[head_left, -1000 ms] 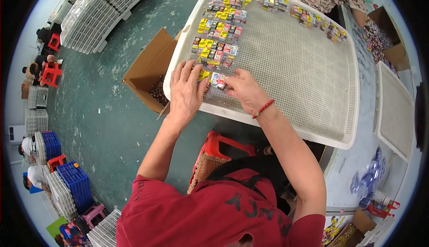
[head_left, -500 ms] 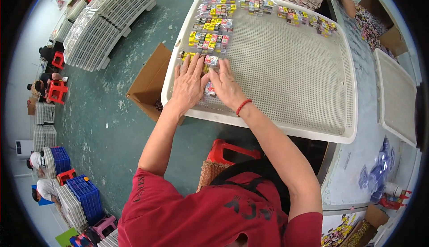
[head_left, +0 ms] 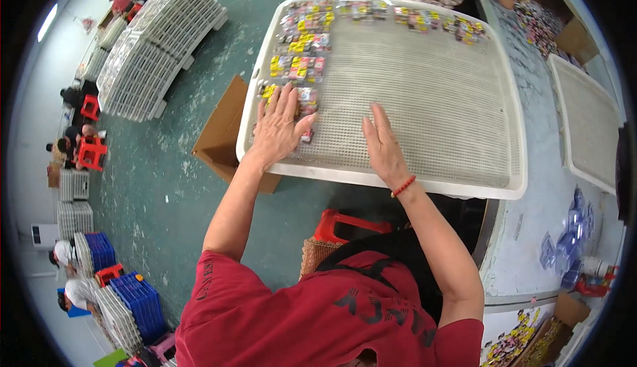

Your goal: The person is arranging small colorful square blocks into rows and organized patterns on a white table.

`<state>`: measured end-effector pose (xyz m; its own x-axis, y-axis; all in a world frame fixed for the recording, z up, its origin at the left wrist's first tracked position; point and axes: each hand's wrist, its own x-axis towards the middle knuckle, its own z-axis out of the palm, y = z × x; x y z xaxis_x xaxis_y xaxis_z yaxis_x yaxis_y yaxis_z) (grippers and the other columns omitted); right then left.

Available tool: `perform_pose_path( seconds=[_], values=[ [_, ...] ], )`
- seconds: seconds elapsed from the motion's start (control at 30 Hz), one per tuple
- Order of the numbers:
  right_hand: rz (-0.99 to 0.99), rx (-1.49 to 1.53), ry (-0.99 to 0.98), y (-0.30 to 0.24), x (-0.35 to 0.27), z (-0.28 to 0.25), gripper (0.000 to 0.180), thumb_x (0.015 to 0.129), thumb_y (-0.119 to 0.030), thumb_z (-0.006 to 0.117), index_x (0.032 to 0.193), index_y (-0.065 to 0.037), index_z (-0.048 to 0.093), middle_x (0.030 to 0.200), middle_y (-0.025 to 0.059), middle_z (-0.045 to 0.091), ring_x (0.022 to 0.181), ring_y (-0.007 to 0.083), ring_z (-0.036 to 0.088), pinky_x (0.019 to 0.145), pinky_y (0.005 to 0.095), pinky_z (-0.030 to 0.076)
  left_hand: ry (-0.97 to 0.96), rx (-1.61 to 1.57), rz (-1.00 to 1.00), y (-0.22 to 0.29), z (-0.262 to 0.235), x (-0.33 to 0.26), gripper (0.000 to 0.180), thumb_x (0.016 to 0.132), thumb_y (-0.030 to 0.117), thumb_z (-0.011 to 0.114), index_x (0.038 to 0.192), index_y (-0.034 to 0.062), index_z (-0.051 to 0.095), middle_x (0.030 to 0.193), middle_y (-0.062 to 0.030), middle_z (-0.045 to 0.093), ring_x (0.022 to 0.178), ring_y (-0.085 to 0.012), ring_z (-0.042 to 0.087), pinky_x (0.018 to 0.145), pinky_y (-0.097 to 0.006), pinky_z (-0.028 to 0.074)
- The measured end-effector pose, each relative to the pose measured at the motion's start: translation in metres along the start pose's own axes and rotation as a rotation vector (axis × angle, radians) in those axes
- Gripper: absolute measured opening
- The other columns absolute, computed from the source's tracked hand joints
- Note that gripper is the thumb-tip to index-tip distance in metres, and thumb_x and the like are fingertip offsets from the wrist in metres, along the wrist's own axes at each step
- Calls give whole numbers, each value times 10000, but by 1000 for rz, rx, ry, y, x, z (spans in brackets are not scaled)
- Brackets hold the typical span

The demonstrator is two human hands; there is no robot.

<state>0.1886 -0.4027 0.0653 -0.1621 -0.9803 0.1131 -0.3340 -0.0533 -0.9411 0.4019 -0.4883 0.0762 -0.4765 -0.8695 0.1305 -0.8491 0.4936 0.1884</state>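
Note:
Small clear packs of yellow, pink and black pieces lie in a column along the left side of a large white mesh tray. More such packs run along its far edge. My left hand rests with fingers spread over the nearest packs of the column and partly hides them. My right hand, a red bead bracelet on its wrist, is over the bare mesh to the right. Its fingers are stretched out, and it holds nothing.
An open cardboard box stands by the tray's left side. To the right is a marbled table with another white tray and loose colourful pieces. Beyond the far edge, another person sits. Stacked white trays stand at left.
My right hand has moved right, away from the packs and my left hand, to over the bare mesh. My left hand stays on the packs. The whole view has shifted slightly.

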Motion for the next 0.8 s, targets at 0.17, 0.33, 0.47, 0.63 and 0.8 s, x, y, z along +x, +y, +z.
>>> perform_pose_path(
  seconds=[0.17, 0.33, 0.47, 0.63, 0.8],
  values=[
    [-158, -123, 167, -3, -52, -41, 498, 958, -211, 478, 1352, 68, 356, 1372, 272, 409, 1296, 391, 380, 1080, 398, 312, 214, -4, 135, 44, -5, 15, 612, 900, 293, 577, 1393, 4, 359, 1461, -210, 322, 1368, -385, 266, 1112, -493, 203],
    [-179, -292, 495, -5, -120, -84, 358, 832, -70, 614, 1169, 1, 518, 1163, 194, 563, 1086, 375, 531, 926, 415, 435, 202, -298, 533, 173, -16, 34, 515, 850, 102, 619, 1326, 4, 450, 1411, -212, 394, 1322, -387, 347, 1073, -459, 301],
    [45, -380, 860, 13, -197, -115, 257, 804, -27, 632, 1055, -5, 579, 993, 146, 636, 927, 352, 606, 816, 397, 495, -38, -718, 962, 319, 26, -4, 460, 830, 100, 656, 1259, 14, 511, 1341, -200, 463, 1221, -404, 454, 984, -447, 409],
    [369, -240, 1126, 22, -287, -122, 260, 837, -18, 597, 1096, -26, 577, 936, 180, 637, 878, 347, 625, 763, 391, 505, -158, -867, 1264, 450, 83, -36, 287, 797, 124, 687, 1052, 18, 611, 1092, -180, 595, 1010, -377, 562, 853, -422, 464],
    [515, -218, 1157, 26, -346, -99, 261, 869, -35, 590, 1129, -24, 572, 946, 174, 652, 862, 328, 649, 735, 376, 524, -20, -916, 1394, 588, 142, -38, 302, 775, 208, 718, 999, 24, 631, 1043, -166, 609, 958, -356, 575, 824, -416, 477]
  ],
)
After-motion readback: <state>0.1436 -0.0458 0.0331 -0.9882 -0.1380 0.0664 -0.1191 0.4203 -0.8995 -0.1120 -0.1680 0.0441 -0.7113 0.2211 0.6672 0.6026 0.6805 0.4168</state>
